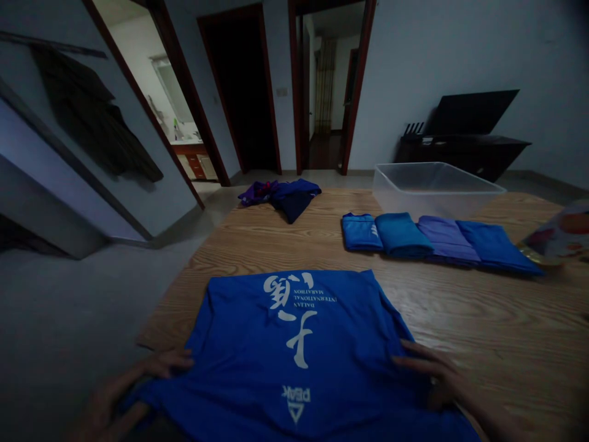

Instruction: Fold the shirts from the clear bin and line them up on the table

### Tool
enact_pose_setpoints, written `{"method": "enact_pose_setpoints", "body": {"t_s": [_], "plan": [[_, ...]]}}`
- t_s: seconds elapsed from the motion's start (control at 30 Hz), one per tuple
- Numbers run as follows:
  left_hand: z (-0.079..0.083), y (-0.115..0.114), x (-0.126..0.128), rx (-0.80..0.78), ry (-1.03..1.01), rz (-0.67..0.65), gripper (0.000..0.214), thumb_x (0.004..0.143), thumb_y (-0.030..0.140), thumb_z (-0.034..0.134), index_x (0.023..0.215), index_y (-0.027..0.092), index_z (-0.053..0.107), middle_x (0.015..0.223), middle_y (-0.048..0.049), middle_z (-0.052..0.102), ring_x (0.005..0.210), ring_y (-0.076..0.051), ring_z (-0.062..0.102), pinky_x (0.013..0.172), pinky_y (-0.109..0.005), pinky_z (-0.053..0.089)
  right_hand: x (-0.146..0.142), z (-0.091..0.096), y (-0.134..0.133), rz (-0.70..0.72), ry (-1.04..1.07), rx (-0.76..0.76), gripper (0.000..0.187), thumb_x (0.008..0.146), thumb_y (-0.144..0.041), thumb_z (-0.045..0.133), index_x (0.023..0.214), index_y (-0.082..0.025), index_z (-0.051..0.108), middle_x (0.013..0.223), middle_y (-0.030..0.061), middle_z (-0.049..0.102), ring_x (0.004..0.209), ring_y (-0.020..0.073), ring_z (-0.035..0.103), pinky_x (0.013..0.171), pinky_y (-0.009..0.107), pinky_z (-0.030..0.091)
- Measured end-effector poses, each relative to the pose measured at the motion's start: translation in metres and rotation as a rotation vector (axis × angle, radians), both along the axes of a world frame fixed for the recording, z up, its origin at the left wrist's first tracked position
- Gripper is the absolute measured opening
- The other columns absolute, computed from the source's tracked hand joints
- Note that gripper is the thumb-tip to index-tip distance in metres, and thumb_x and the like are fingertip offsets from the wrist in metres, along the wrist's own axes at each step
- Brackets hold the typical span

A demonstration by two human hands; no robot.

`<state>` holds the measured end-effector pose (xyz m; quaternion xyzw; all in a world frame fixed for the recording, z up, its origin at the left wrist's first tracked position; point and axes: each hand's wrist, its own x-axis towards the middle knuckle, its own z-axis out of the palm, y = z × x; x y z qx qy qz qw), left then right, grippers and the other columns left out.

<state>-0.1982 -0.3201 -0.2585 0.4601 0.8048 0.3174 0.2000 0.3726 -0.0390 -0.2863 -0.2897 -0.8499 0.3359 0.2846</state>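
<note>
blue polyester-looking marathon t-shirt (294, 344) lies spread flat on the near end of the wooden table (460, 307), print side up, its white lettering upside down to the wearer of the camera and its near edge hanging toward the person. the left hand (138, 380) rests at the shirt's left edge by the table corner, fingers loosely curled against the cloth; whether it pinches the fabric i cannot tell in this dim light. the right hand (437, 374) lies flat and open on the shirt's right side, fingers spread, pressing down rather than gripping.

farther along the table four folded garments (437, 242) sit in a row, touching side by side, just in front of a clear plastic bin (432, 184). a crumpled heap of dark blue and purple clothes (280, 196) waits at the far left end, well apart from the row.

judging by this, the shirt is being smoothed flat as the start of a fold. the following move would call for both hands to take hold of one side and bring it evenly inward, keeping the cloth free of creases.
</note>
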Motion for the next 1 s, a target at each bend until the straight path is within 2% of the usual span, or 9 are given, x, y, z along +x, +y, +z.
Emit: {"method": "enact_pose_setpoints", "body": {"t_s": [0.07, 0.13, 0.2, 0.33, 0.5, 0.67, 0.8, 0.9, 1.0], "plan": [[0.002, 0.024, -0.011, 0.033, -0.107, 0.168, 0.052, 0.07, 0.077, 0.072, 0.095, 0.033, 0.083, 0.105, -0.0076, 0.084, 0.111, -0.043, 0.076, 0.1, -0.06, 0.062, -0.018, 0.017, 0.024, -0.05, 0.089, -0.175, 0.035, 0.096, -0.062, 0.063, 0.102, -0.029, 0.073, 0.109, 0.014, 0.079, 0.107, 0.0376, 0.075, 0.087, 0.048, 0.066], [0.004, 0.057, -0.017, 0.1, -0.193, 0.308, 0.059, 0.075, 0.074, 0.069, 0.107, 0.026, 0.081, 0.106, -0.0082, 0.084, 0.107, -0.04, 0.078, 0.097, -0.056, 0.065, -0.041, 0.03, 0.053, -0.092, 0.126, -0.316, 0.041, 0.096, -0.065, 0.064, 0.1, -0.026, 0.073, 0.091, 0.0105, 0.077, 0.085, 0.0299, 0.074, 0.073, 0.039, 0.065], [0.006, 0.092, -0.015, 0.167, -0.254, 0.393, 0.061, 0.079, 0.069, 0.068, 0.118, 0.023, 0.079, 0.114, -0.0092, 0.083, 0.112, -0.038, 0.077, 0.099, -0.051, 0.065, -0.067, 0.037, 0.082, -0.14, 0.137, -0.402, 0.044, 0.093, -0.068, 0.068, 0.1, -0.025, 0.074, 0.09, 0.0077, 0.077, 0.083, 0.028, 0.074, 0.073, 0.037, 0.064], [0.004, 0.144, -0.004, 0.14, -0.107, 0.321, 0.061, 0.083, 0.065, 0.068, 0.119, 0.018, 0.079, 0.122, -0.0118, 0.081, 0.124, -0.038, 0.072, 0.114, -0.052, 0.055, -0.105, 0.034, 0.121, -0.218, 0.142, -0.411, 0.054, 0.089, -0.07, 0.072, 0.114, -0.022, 0.076, 0.113, 0.0102, 0.08, 0.106, 0.0349, 0.074, 0.091, 0.046, 0.063], [-0.014, 0.16, -0.013, 0.128, 0.079, 0.257, 0.063, 0.083, 0.068, 0.064, 0.114, 0.014, 0.078, 0.123, -0.016, 0.08, 0.126, -0.038, 0.071, 0.12, -0.052, 0.049, -0.106, 0.019, 0.139, -0.22, -0.004, -0.334, 0.057, 0.091, -0.072, 0.064, 0.109, -0.02, 0.076, 0.108, 0.012, 0.081, 0.1, 0.0351, 0.076, 0.087, 0.045, 0.064], [-0.015, 0.158, -0.023, 0.02, 0.234, 0.224, 0.061, 0.095, 0.068, 0.055, 0.119, 0.016, 0.075, 0.127, -0.0169, 0.078, 0.13, -0.038, 0.068, 0.119, -0.051, 0.048, -0.094, 0.008, 0.144, -0.258, -0.099, -0.175, 0.056, 0.1, -0.066, 0.054, 0.13, -0.021, 0.067, 0.111, 0.0146, 0.081, 0.096, 0.0341, 0.078, 0.08, 0.043, 0.064], [-0.006, 0.158, -0.018, -0.007, 0.393, 0.117, 0.064, 0.098, 0.067, 0.056, 0.134, 0.015, 0.068, 0.134, -0.0178, 0.073, 0.132, -0.038, 0.065, 0.12, -0.054, 0.046, -0.093, 0.011, 0.136, -0.342, -0.284, 0.183, 0.065, 0.107, -0.061, 0.046, 0.154, -0.017, 0.048, 0.122, 0.0188, 0.075, 0.104, 0.0365, 0.077, 0.089, 0.051, 0.062], [0.002, 0.162, -0.011, 0.067, 0.454, -0.165, 0.061, 0.096, 0.064, 0.065, 0.142, 0.024, 0.067, 0.154, -0.0117, 0.061, 0.145, -0.034, 0.054, 0.128, -0.052, 0.038, -0.096, 0.019, 0.134, -0.158, -0.326, 0.479, 0.057, 0.108, -0.055, 0.052, 0.154, -0.021, 0.052, 0.152, 0.02, 0.059, 0.136, 0.039, 0.061, 0.112, 0.058, 0.051], [0.005, 0.164, -0.01, 0.022, 0.395, -0.344, 0.054, 0.097, 0.059, 0.068, 0.142, 0.03, 0.069, 0.16, -0.0074, 0.057, 0.149, -0.033, 0.051, 0.129, -0.051, 0.037, -0.098, 0.022, 0.141, 0.132, -0.362, 0.549, 0.039, 0.11, -0.043, 0.054, 0.143, -0.025, 0.062, 0.15, 0.0137, 0.062, 0.14, 0.0332, 0.058, 0.118, 0.054, 0.047]]}}
